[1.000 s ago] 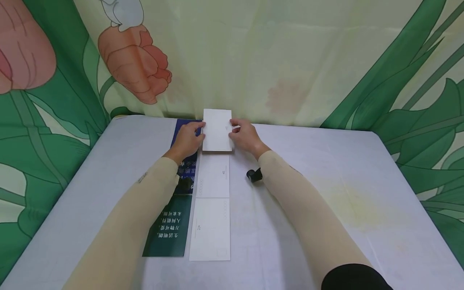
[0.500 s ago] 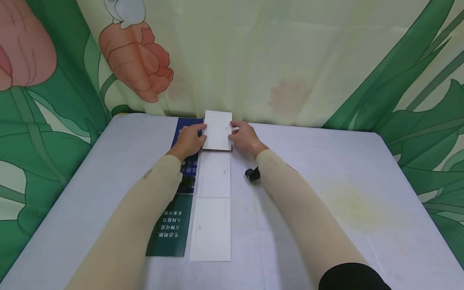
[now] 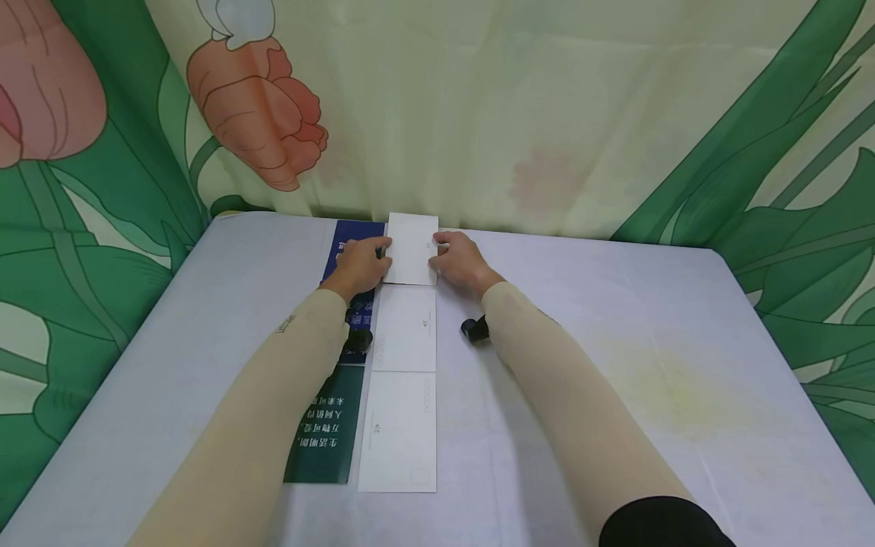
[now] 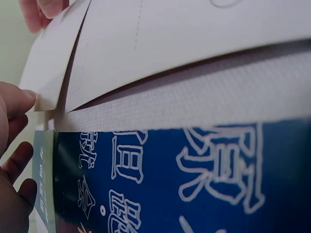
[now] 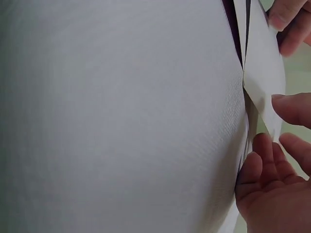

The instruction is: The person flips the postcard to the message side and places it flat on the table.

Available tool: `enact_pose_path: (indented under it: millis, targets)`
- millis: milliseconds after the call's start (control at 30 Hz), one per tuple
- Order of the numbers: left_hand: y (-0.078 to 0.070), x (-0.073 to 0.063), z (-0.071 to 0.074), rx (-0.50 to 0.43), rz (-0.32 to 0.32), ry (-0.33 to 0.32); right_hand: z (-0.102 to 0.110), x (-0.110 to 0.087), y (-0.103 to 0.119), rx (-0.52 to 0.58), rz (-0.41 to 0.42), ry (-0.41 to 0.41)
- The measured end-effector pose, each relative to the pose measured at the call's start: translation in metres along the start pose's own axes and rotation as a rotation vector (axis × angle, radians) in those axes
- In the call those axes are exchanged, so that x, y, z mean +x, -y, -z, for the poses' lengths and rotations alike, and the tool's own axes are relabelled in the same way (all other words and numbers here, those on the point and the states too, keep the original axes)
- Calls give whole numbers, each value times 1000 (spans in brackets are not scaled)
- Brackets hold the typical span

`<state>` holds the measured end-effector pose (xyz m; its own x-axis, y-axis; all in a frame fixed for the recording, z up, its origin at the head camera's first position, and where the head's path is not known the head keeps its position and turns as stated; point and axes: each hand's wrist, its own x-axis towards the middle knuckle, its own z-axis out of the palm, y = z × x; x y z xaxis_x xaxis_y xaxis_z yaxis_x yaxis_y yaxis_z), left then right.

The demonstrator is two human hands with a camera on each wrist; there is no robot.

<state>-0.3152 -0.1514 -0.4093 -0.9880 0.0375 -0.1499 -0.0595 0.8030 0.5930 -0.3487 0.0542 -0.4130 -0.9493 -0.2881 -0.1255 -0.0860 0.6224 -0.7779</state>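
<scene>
Arms (image 3: 256,410) stretched forward, you grip the farthest white postcard (image 3: 413,249) by its edges — left hand (image 3: 356,267) on the left, right hand (image 3: 463,262) on the right — at the table's (image 3: 642,319) far edge, beyond two similar cards (image 3: 405,327).

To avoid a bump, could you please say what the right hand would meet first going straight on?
The far white card it touches; past that, probably the left hand, though depth is unclear.

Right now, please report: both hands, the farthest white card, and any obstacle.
Left hand and right hand hold far white card by opposite side edges. Card just beyond middle white card, roughly in line. No obstacle seen.
</scene>
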Motion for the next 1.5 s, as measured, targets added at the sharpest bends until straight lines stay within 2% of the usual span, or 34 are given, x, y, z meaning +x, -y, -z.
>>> enact_pose_path:
  millis: [233,467,600,1500]
  targets:
    - [1,1,-2,64,3,25,-2,2,-1,-27,-5,43]
    - [2,0,-4,121,-8,23,-4,3,1,-170,20,70]
    - [3,1,-4,140,-13,22,-5,3,1,-206,31,63]
    - [2,0,-7,173,-30,17,-5,-1,-2,-205,28,50]
